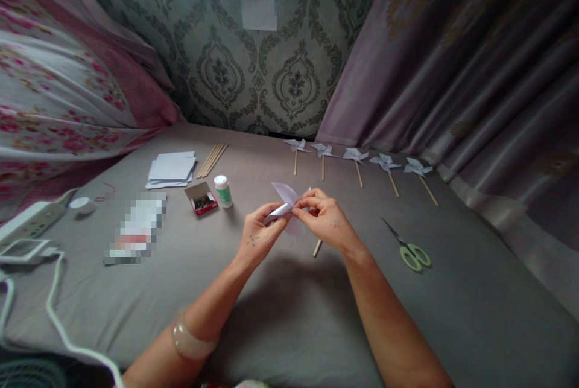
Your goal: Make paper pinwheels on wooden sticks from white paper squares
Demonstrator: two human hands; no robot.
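Both hands hold a white paper pinwheel (284, 191) in front of me, its blades curled towards the middle. My left hand (261, 232) is closed on the left side of the paper, thumb and fingers pinching a folded blade. My right hand (328, 219) pinches the paper near its centre; whether a pin is between those fingertips, I cannot tell. Below the right hand, the end of a wooden stick (317, 248) shows on the grey cloth. Beyond the left hand stand a small open box of pins (202, 201) and a white bottle with a green label (222, 191).
Several finished pinwheels (355, 157) on sticks lie in a row at the back right. Green-handled scissors (409, 252) lie to the right. At the left are a paper stack (172, 169), loose sticks (212, 160), a blurred-out object (138, 228), and a power strip (34, 219) with a white cable.
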